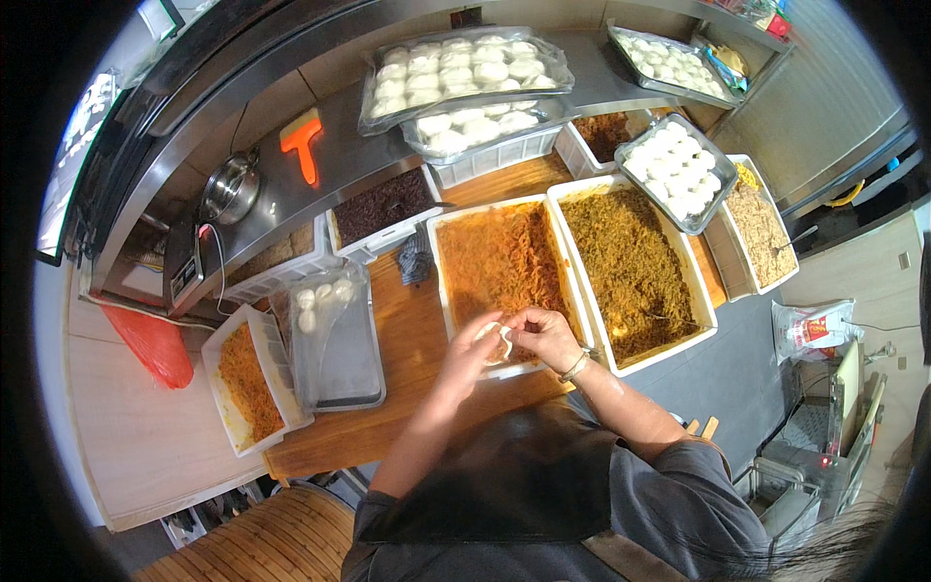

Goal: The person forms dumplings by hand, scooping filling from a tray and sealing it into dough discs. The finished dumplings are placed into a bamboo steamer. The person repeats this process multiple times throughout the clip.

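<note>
A small piece of white dough [496, 352] is cupped in my left hand [465, 353]. The thumb and fingers of my right hand [549, 339] pinch its edge; whether filling lies inside is hard to see. Both hands are over the near end of a white plastic tub [434, 258] of orange-red shredded filling [502, 254]. To its right stands a second tub [709, 320] of dark green chopped filling [629, 269]. A metal tray of white dough pieces [676, 169] rests tilted across that tub's far corner. On the left lies a plastic-covered tray [340, 364] with several dough pieces at its far end.
A tub of dark purple filling [382, 207], a tub of orange filling [251, 382] and a tub of pale filling [760, 225] stand around the wooden table [407, 364]. Above, a metal shelf [331, 156] holds bagged dough trays [458, 69], an orange scraper [303, 145] and a steel pot [231, 189].
</note>
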The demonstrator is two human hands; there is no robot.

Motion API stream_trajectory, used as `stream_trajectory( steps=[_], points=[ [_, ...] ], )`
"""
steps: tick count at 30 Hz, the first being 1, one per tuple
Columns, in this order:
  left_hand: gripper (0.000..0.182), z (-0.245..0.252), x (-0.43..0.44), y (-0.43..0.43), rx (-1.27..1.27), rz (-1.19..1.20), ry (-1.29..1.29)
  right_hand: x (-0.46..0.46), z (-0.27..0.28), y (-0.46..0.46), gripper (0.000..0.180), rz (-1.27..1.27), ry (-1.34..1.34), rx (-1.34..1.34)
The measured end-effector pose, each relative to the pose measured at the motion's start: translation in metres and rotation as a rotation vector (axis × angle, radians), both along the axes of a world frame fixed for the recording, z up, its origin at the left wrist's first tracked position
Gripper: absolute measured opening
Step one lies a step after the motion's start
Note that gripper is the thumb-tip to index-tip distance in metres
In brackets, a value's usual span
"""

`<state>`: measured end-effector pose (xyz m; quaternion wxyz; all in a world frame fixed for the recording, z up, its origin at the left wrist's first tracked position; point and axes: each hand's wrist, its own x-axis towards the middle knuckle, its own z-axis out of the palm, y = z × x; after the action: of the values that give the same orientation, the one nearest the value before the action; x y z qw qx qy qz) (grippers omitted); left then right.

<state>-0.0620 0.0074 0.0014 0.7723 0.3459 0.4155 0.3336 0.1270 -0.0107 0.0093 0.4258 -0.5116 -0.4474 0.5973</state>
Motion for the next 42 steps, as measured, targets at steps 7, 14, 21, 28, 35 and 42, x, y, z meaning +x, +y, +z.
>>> stream_trajectory(
  steps=[7, 14, 21, 28, 35, 42],
  points=[
    [0.063, 0.028, -0.012, 0.013, 0.236, -0.221, 0.184, 0.002, 0.009, -0.003, 0.013, 0.002, 0.23, -0.109],
    [0.052, 0.031, -0.009, 0.004, 0.031, 0.016, -0.332, -0.002, 0.026, -0.003, 0.015, -0.092, 0.409, -0.119],
    [0.039, 0.014, 0.001, -0.008, -0.028, 0.141, -0.271, -0.008, 0.026, -0.003, 0.016, -0.034, 0.266, -0.073],
    [0.038, 0.023, -0.006, -0.003, -0.012, 0.053, -0.12, -0.02, 0.015, -0.004, 0.013, -0.158, 0.069, 0.188],
    [0.043, 0.033, -0.007, -0.005, -0.079, 0.122, -0.32, -0.013, 0.022, -0.003, 0.011, -0.091, 0.375, -0.033],
    [0.035, 0.015, -0.001, -0.011, -0.064, 0.175, -0.272, -0.019, 0.029, -0.006, 0.014, -0.039, -0.083, 0.164]
  ],
)
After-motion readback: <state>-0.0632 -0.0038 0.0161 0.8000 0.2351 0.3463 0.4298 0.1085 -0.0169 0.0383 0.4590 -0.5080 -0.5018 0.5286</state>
